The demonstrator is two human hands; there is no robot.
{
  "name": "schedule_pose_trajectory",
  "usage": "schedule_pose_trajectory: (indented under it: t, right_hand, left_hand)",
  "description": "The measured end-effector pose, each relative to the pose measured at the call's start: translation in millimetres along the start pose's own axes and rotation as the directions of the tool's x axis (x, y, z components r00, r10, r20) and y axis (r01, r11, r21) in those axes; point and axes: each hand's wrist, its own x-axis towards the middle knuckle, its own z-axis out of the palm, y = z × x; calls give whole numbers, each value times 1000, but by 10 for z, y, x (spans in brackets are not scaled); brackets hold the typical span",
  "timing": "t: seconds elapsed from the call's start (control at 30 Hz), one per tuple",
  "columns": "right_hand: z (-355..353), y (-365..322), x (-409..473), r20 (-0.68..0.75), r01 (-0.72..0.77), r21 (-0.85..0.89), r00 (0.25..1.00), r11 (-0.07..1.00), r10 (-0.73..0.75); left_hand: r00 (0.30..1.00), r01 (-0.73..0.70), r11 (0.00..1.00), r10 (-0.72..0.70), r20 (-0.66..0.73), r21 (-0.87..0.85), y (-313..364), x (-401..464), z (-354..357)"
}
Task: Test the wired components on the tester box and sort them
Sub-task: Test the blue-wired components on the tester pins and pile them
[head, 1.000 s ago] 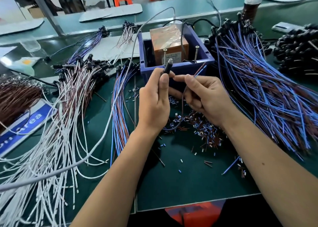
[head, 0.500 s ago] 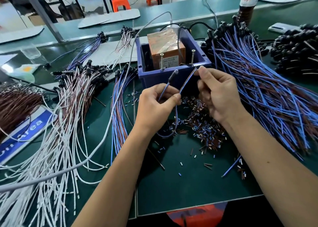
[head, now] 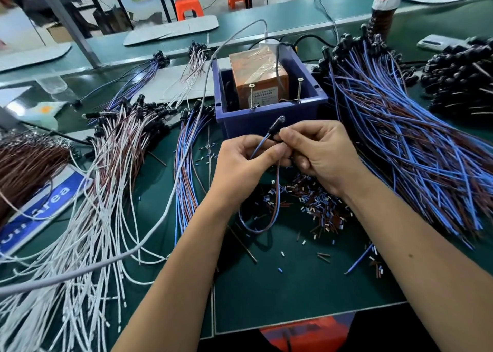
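The tester box (head: 269, 122) is a blue bin holding an orange block (head: 257, 77), with two upright screws on its near rim. Just in front of it, my left hand (head: 242, 165) pinches the blue and brown leads of one wired component (head: 274, 129), whose black head points up toward the box. My right hand (head: 320, 154) pinches the same component just below its head. Its wires hang in a loop (head: 262, 218) under my hands. A big heap of blue-brown components (head: 413, 149) lies to the right of the box.
Sorted bundles lie on the left: blue-brown wires (head: 186, 170), white-brown wires (head: 114, 165), and dark brown wires (head: 29, 165). Cut insulation bits (head: 317, 205) litter the green mat. A grey cable (head: 170, 207) crosses the left side. A pile of black heads (head: 461, 77) sits far right.
My right hand has come back from the box's right screw to the component's head beside my left hand. The wire ends have left the screw and now hang in a loop.
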Motion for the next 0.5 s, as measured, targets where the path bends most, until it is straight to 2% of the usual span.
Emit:
schedule_pose_trajectory:
  t: [0.23,0.37,0.5]
  right_hand:
    - [-10,23,16,-19,-7,-52,1000,999,6]
    - [-34,42,28,-60,-43,-150,998,988,34]
    - [-39,24,23,-19,-52,-173,999,983,50]
  left_hand:
    - [1000,13,1000,-13,4,-3,-13,13,-19]
    - [1000,24,1000,-24,-20,6,-20,17,-32]
    - [997,42,998,-40,-66,39,-19,22,-40]
